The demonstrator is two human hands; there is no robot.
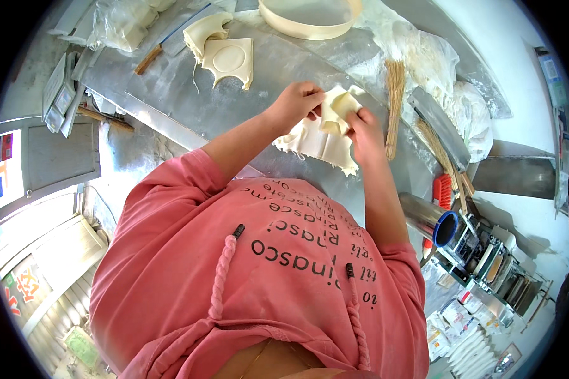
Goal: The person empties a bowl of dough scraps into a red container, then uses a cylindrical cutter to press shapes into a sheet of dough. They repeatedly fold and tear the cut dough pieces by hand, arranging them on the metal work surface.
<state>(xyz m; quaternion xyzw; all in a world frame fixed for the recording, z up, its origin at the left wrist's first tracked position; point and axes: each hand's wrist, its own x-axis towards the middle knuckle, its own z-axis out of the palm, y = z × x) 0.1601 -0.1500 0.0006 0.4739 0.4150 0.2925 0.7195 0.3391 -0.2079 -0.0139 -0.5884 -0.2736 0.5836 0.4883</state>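
My left hand [297,104] pinches the left edge of a pale dough piece [336,108], which is bent up above the metal table [221,114]. My right hand [365,131] grips the same piece at its right side. Beneath it lies a ragged-edged dough sheet [306,146]. Farther back to the left rest a dough offcut with a circle pressed in it [229,60] and a curved scrap [202,30] touching it.
A round hoop [306,19] lies at the back, a wooden-handled tool [148,60] at back left. Along the right are a straw brush [393,110], crumpled plastic [430,63], a metal blade [439,123], a red brush [441,192] and a steel cylinder [423,215].
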